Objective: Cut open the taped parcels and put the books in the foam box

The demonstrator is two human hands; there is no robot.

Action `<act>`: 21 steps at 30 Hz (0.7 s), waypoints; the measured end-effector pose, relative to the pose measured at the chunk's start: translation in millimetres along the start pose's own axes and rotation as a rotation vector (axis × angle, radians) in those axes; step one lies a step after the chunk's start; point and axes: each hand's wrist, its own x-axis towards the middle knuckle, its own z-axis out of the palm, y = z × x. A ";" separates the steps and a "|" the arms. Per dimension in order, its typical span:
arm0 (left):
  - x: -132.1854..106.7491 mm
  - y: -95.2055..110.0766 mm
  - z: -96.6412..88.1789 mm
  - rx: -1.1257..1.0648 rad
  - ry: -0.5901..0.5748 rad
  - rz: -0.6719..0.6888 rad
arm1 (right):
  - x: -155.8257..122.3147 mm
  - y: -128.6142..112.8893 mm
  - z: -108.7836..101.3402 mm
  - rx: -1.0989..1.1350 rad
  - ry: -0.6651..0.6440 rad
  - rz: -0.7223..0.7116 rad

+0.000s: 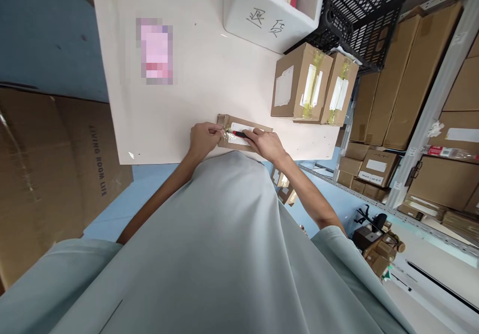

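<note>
At the near edge of the table (168,99), a small flat carton (247,126) is being slit open, the left hand (205,137) pinching its taped end and the right hand (266,144) closed round a red-handled cutter (239,134), a cut that seems to need a steady hold, while at the table's far end a white bin (258,22) holds printed packs.

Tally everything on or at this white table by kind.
Cardboard boxes: 3
White bin: 1
Black crate: 1
Red-handled tool: 1
Blurred pink item: 1
Total: 7
</note>
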 end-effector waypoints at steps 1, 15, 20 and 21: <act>-0.4 -0.2 0.0 -0.009 0.000 0.000 | 0.1 -0.9 0.4 -0.006 0.001 0.001; -9.5 3.5 6.8 0.062 0.077 0.034 | -0.2 -12.2 3.1 -0.097 -0.045 0.021; -12.1 3.3 9.6 0.092 0.121 0.022 | -27.4 17.8 8.1 -0.104 -0.096 0.102; -12.3 3.0 10.9 0.093 0.130 0.014 | -34.4 27.9 12.4 -0.111 -0.106 0.129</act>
